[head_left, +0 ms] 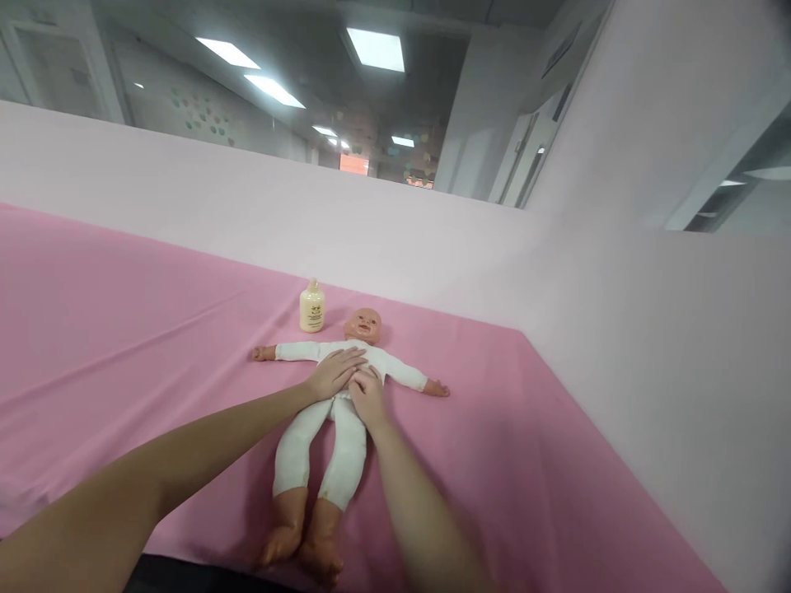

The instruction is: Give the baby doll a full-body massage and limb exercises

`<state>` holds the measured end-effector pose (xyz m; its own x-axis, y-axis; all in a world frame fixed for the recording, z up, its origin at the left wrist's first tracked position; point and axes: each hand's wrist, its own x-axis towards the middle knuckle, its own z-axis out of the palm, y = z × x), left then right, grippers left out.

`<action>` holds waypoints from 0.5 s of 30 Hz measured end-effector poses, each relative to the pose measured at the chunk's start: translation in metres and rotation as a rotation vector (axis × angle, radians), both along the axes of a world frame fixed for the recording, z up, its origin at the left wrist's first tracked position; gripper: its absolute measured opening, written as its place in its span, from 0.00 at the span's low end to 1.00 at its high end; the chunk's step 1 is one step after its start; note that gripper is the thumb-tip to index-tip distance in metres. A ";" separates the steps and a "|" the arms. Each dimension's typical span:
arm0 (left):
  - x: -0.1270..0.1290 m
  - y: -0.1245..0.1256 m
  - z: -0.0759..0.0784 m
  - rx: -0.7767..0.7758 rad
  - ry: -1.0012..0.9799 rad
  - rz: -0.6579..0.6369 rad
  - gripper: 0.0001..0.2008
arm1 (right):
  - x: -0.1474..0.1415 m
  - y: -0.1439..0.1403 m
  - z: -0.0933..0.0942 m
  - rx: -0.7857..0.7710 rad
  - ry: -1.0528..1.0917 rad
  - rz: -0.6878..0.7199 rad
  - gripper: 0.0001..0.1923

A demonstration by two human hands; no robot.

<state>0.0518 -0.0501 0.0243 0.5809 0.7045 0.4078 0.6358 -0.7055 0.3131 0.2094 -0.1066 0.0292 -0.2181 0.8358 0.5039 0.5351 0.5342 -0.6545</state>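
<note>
A baby doll (349,441) lies on its back, head at the far end and feet toward me. It has a white cloth body, arms spread wide and bare plastic head, hands and feet. My left hand (337,373) rests flat across its torso, fingers stretched out toward the right. Just beside it, my right hand (369,394) touches the doll's belly with its fingers curled in, close to the left hand's fingers. Nothing shows in either hand. Both hands hide much of the doll's middle.
A cream-coloured bottle (312,308) with a rounded top stands upright left of the doll's head. Pink cloth (154,329) covers the table, with a few creases. A pale wall (395,239) with a window (297,91) above it borders the back and right.
</note>
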 end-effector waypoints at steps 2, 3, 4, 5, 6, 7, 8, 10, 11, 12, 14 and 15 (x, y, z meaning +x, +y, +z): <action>0.000 0.001 -0.001 -0.002 0.000 -0.002 0.23 | 0.000 -0.002 0.001 -0.012 0.033 0.008 0.14; 0.000 0.002 -0.001 -0.002 -0.009 -0.002 0.23 | 0.000 -0.002 0.002 -0.020 0.051 0.014 0.14; 0.001 0.002 -0.002 -0.002 -0.023 0.000 0.23 | 0.000 -0.002 0.003 -0.028 0.066 0.020 0.14; 0.001 0.001 -0.001 -0.003 -0.035 0.001 0.22 | 0.000 -0.002 0.004 -0.033 0.075 0.025 0.14; 0.001 0.000 -0.001 -0.002 -0.047 0.006 0.22 | -0.001 -0.002 0.005 -0.033 0.082 0.036 0.14; 0.002 -0.001 0.000 -0.002 -0.054 0.010 0.22 | -0.001 -0.002 0.006 -0.030 0.088 0.045 0.14; 0.002 -0.003 0.001 -0.002 -0.058 0.013 0.22 | -0.001 -0.002 0.007 -0.030 0.093 0.055 0.14; 0.002 -0.006 0.004 -0.003 -0.053 0.013 0.22 | -0.001 -0.002 0.008 -0.029 0.112 0.060 0.13; 0.002 -0.007 0.006 -0.007 -0.056 0.021 0.21 | -0.001 -0.001 0.008 -0.036 0.125 0.060 0.14; 0.002 -0.009 0.007 -0.011 -0.064 0.032 0.22 | -0.001 -0.001 0.008 -0.045 0.137 0.059 0.15; 0.002 -0.011 0.009 -0.023 -0.084 0.072 0.22 | 0.000 0.001 0.007 -0.070 0.158 0.050 0.17; 0.002 -0.012 0.010 -0.035 -0.087 0.103 0.22 | 0.000 0.001 0.006 -0.072 0.176 0.037 0.18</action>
<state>0.0534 -0.0623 0.0340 0.4683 0.7730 0.4280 0.6734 -0.6259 0.3936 0.2098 -0.1055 0.0349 -0.1637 0.8640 0.4761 0.3899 0.4999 -0.7733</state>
